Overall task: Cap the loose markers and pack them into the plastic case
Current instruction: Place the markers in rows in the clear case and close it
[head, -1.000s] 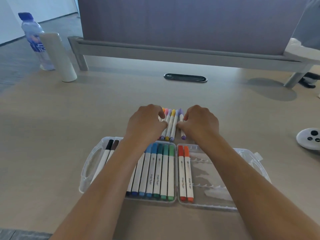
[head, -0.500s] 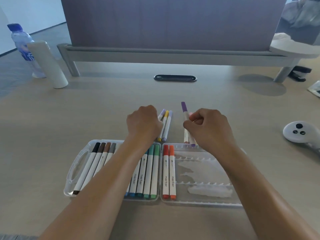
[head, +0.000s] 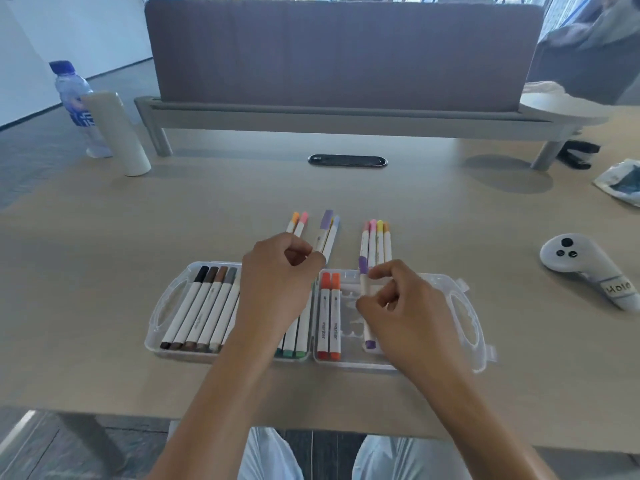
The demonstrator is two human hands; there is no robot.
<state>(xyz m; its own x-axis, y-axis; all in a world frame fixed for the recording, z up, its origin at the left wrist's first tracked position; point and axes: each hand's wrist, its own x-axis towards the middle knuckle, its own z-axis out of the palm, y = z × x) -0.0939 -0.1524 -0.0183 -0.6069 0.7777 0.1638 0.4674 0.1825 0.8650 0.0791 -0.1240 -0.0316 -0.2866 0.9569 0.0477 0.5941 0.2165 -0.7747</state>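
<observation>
Pinching a purple marker (head: 364, 289) w/ right hand (head: 408, 313), thumb + fingers clamped on the barrel, over the case's right half. Left hand (head: 277, 285) curled round several loose markers (head: 327, 233) just past the case at 12 o'clock. Plastic case (head: 464, 306) lies open, flat on table (head: 104, 237): browns/greys (head: 204, 306) in left half, red + orange pair (head: 329, 317) at left edge of right half. Four more pastel markers (head: 377, 240) on table at 1 o'clock of case. White controller (head: 585, 268) at 3 o'clock, well apart.
</observation>
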